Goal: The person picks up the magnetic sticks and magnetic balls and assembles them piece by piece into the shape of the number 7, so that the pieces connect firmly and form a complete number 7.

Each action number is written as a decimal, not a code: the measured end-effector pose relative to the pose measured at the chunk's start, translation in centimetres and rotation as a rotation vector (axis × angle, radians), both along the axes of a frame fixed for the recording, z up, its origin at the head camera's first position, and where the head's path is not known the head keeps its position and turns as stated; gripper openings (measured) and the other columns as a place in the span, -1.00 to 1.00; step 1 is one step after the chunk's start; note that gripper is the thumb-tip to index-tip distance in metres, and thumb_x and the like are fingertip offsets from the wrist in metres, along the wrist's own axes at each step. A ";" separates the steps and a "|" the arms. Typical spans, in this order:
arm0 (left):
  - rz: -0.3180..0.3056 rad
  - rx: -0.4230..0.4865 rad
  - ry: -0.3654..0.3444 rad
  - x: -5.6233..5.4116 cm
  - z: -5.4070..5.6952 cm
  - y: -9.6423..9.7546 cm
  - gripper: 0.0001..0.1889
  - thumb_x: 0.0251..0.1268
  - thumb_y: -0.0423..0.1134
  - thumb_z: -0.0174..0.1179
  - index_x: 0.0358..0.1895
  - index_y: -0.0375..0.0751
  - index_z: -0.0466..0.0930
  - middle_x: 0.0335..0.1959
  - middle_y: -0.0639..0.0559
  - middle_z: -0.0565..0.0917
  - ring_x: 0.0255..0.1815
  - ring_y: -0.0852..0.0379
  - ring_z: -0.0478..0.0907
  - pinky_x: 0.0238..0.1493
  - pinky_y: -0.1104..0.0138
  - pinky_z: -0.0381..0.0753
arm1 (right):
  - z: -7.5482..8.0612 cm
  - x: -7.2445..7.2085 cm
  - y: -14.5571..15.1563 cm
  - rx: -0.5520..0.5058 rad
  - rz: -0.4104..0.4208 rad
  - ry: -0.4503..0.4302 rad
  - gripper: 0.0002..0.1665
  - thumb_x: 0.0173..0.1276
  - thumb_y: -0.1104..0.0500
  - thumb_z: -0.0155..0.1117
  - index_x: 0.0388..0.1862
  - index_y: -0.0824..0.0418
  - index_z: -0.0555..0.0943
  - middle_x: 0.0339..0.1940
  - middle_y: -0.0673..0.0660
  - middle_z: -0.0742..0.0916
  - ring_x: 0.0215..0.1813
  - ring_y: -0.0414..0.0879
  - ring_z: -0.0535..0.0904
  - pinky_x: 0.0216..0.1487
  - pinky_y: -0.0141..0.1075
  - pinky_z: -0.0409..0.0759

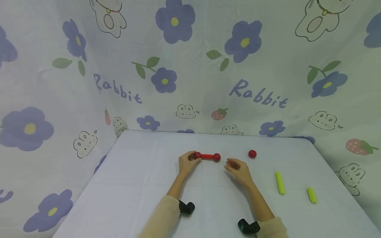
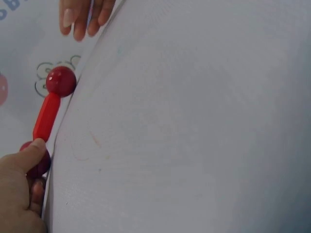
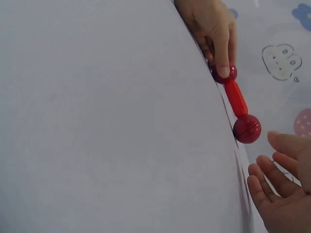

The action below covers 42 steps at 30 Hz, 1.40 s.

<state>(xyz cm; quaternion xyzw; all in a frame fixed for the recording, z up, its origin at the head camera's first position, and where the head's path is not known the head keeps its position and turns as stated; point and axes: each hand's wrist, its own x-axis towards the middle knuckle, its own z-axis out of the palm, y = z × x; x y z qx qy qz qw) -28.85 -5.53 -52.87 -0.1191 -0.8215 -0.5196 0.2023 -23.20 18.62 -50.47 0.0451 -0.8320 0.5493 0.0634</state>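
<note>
My left hand [image 1: 187, 163] pinches one dark red ball [image 2: 41, 160] of a dumbbell-shaped piece, its thumb lying over the ball in the left wrist view. An orange-red rod [image 1: 207, 156] joins that ball to a second dark red ball [image 1: 216, 157] at the right end. Just right of the second ball is my right hand [image 1: 240, 172], its fingers loosely spread and holding nothing. In the right wrist view its palm and fingers [image 3: 277, 177] show apart from the ball [image 3: 247, 129].
A loose red ball [image 1: 252, 154] lies on the white table [image 1: 143, 165], beyond the right hand. Two yellow-green rods, a longer one [image 1: 280, 183] and a shorter one [image 1: 312, 195], lie to the right. A printed curtain [image 1: 196, 89] hangs behind the table.
</note>
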 end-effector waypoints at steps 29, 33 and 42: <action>-0.005 0.029 0.018 -0.2 -0.1 0.0 -0.60 -0.14 -0.37 0.47 -0.16 -0.47 0.64 -0.36 -0.26 0.71 -0.38 -0.11 0.65 -0.31 0.17 0.65 | 1.0 5.4 4.3 0.002 -0.008 0.070 -0.54 0.21 0.25 0.34 0.05 0.45 0.54 -0.12 0.33 0.70 -0.13 -0.34 0.60 -0.11 -0.60 0.51; -0.003 0.029 0.014 -0.1 -0.1 0.0 -0.61 -0.13 -0.37 0.47 -0.16 -0.47 0.64 -0.35 -0.26 0.70 -0.37 -0.11 0.64 -0.29 0.16 0.65 | 1.0 6.1 4.9 0.001 -0.024 0.089 -0.55 0.21 0.26 0.34 0.05 0.45 0.54 -0.12 0.34 0.69 -0.14 -0.34 0.60 -0.11 -0.62 0.50; -0.002 0.022 -0.005 0.0 0.1 0.0 -0.60 -0.13 -0.35 0.47 -0.15 -0.46 0.64 -0.35 -0.24 0.71 -0.36 -0.09 0.64 -0.29 0.22 0.65 | 1.2 7.6 6.3 0.015 -0.059 0.106 -0.55 0.22 0.30 0.32 0.07 0.48 0.52 -0.11 0.38 0.68 -0.14 -0.37 0.59 -0.13 -0.63 0.50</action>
